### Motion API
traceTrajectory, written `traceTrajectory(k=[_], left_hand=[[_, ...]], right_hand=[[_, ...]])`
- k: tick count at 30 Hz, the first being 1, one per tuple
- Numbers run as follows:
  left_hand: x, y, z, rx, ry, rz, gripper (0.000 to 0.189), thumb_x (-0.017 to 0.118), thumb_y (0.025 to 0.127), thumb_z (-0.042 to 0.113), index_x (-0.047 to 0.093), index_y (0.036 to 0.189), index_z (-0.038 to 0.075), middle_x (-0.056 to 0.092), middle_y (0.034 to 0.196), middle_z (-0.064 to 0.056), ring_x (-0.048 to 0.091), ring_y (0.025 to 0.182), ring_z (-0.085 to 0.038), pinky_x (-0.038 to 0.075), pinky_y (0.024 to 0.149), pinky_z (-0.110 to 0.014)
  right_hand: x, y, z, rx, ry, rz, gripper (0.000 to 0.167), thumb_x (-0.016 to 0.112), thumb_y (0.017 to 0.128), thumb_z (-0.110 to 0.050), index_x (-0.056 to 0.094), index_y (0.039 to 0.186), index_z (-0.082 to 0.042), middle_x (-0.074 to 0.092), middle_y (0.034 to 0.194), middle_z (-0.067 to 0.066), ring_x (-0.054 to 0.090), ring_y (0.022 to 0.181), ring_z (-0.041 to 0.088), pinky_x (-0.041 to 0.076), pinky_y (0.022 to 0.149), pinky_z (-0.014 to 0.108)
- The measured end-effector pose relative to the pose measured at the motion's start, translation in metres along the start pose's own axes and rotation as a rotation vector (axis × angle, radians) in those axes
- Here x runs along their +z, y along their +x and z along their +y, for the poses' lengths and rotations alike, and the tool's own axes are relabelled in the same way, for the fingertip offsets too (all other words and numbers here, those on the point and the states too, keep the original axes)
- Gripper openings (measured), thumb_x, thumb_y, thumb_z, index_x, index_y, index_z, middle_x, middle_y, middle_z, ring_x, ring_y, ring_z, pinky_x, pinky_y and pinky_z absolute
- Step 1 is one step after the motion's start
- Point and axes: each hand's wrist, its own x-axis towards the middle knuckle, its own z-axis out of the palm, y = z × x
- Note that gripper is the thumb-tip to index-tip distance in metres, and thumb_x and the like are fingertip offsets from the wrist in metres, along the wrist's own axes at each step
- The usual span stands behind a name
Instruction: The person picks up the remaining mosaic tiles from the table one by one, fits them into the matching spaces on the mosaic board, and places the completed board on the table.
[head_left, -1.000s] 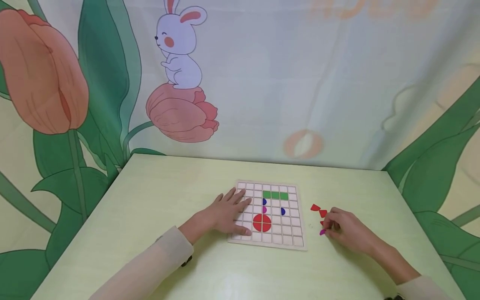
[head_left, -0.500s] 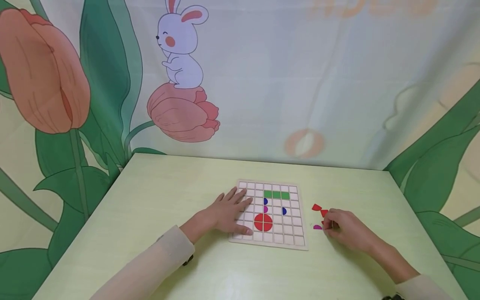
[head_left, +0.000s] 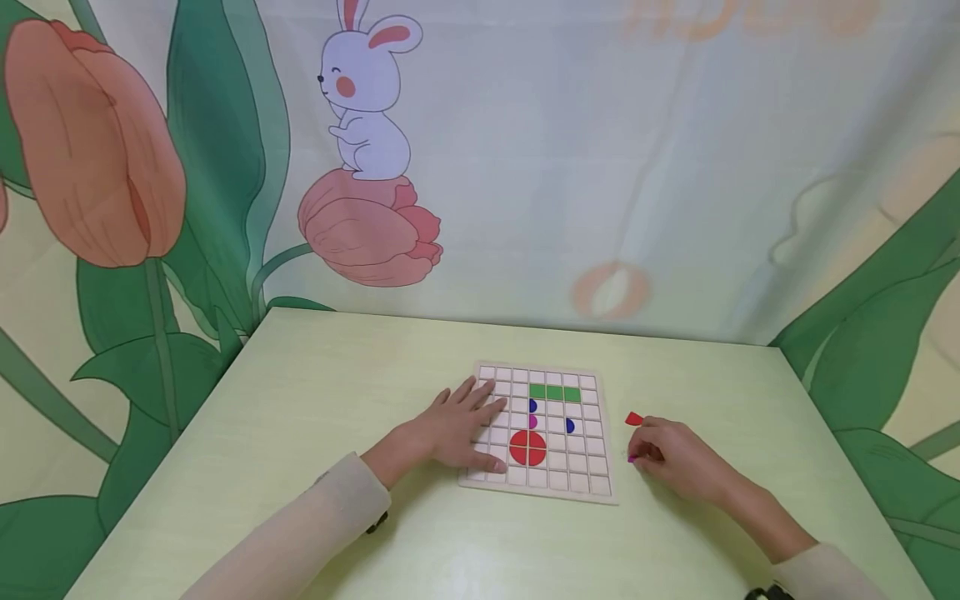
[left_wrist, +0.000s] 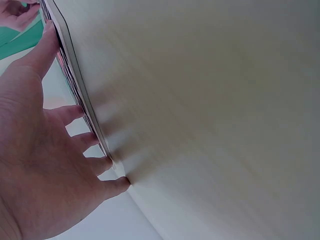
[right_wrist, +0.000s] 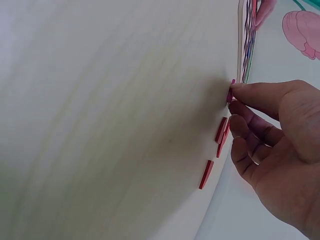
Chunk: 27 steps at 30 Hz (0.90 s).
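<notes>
My left hand [head_left: 453, 429] rests with spread fingers on the left side of a white gridded board [head_left: 558, 479]. The board carries green squares [head_left: 554, 392], two blue half-circles [head_left: 570, 426], a magenta half-circle [head_left: 532, 422] and red quarter pieces forming a circle [head_left: 519, 439]. Right of the board, my right hand [head_left: 671, 454] pinches a loose magenta half-circle [right_wrist: 231, 92] between thumb and finger, tilted on edge close to the table. Loose red pieces [right_wrist: 206, 174] lie beside that hand; in the head view it hides most of them, leaving one red piece [head_left: 633, 418] showing.
The pale yellow-green table [head_left: 337, 392] reaches back to a printed curtain [head_left: 510, 167] with tulips and a rabbit. In the left wrist view, the left fingertips [left_wrist: 124, 184] lie along the board's edge.
Half a second ago the magenta half-circle lay flat, left of my right fingertips. My right hand has since shifted left and pinches it. The left hand has stayed on the board.
</notes>
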Motion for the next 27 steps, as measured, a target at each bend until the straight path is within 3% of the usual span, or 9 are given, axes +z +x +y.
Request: traceTrajectory(k=[12, 18, 27], left_hand=[[0.001, 0.001, -0.001, -0.007, 0.010, 0.004, 0.111, 0.062, 0.087, 0.083, 0.021, 0.172, 0.025, 0.006, 0.179, -0.007, 0.000, 0.164, -0.038, 0.015, 0.126, -0.066], [0.002, 0.001, -0.002, -0.008, 0.010, 0.004, 0.111, 0.062, 0.087, 0.083, 0.021, 0.171, 0.025, 0.006, 0.179, -0.007, 0.000, 0.164, -0.037, 0.015, 0.126, -0.066], [0.003, 0.002, -0.002, -0.004, 0.017, 0.003, 0.111, 0.061, 0.086, 0.084, 0.020, 0.172, 0.026, 0.005, 0.179, -0.006, -0.001, 0.164, -0.037, 0.015, 0.127, -0.066]], right_hand=[[-0.002, 0.007, -0.006, -0.029, 0.041, 0.025, 0.021, 0.082, 0.091, -0.002, 0.069, 0.089, -0.018, 0.056, 0.085, -0.009, 0.053, 0.077, 0.009, 0.050, 0.068, 0.023], [-0.003, 0.020, -0.015, 0.018, 0.165, 0.045, 0.014, 0.076, 0.097, -0.004, 0.067, 0.094, -0.015, 0.058, 0.080, -0.005, 0.054, 0.076, 0.013, 0.047, 0.064, 0.024], [0.003, 0.037, -0.021, -0.027, 0.241, 0.020, 0.013, 0.075, 0.099, -0.005, 0.066, 0.097, -0.013, 0.064, 0.082, -0.004, 0.057, 0.076, 0.013, 0.049, 0.066, 0.024]])
